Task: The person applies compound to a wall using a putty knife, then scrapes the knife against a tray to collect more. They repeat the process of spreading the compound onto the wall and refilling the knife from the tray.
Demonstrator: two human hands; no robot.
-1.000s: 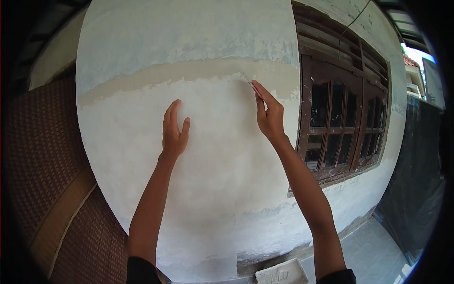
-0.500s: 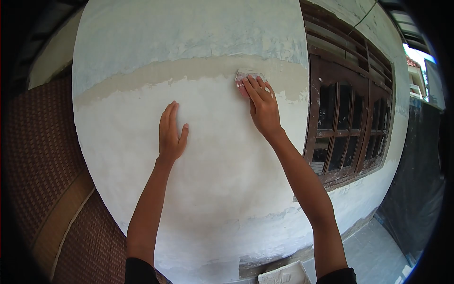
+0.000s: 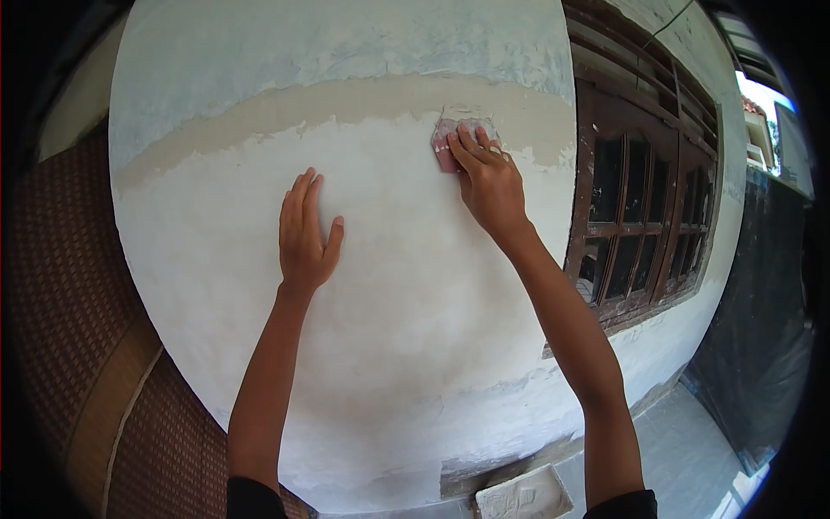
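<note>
My right hand [image 3: 495, 192] presses a flat reddish putty scraper [image 3: 445, 154] against the wall [image 3: 389, 277], its fingers spread over the blade. Whitish putty smears the scraper, and a pale ridge of it shows along the upper edge. The scraper lies at the lower border of a beige band [image 3: 363, 97] that crosses the white surface. Off to the left, my left hand [image 3: 304, 232] rests palm toward the wall, fingers stretched upward and thumb apart, holding nothing.
A tray of white putty [image 3: 525, 502] sits on the floor below, near the wall's foot. Right of my arm is a brown wooden window [image 3: 635, 208]. Woven brown panels [image 3: 69, 285] stand at the left, and a dark sheet [image 3: 752, 320] hangs at the far right.
The scraper in my right hand has turned slightly, showing more of its reddish face. The view has shifted a little, bringing more of the tray into sight. My left hand stays flat.
</note>
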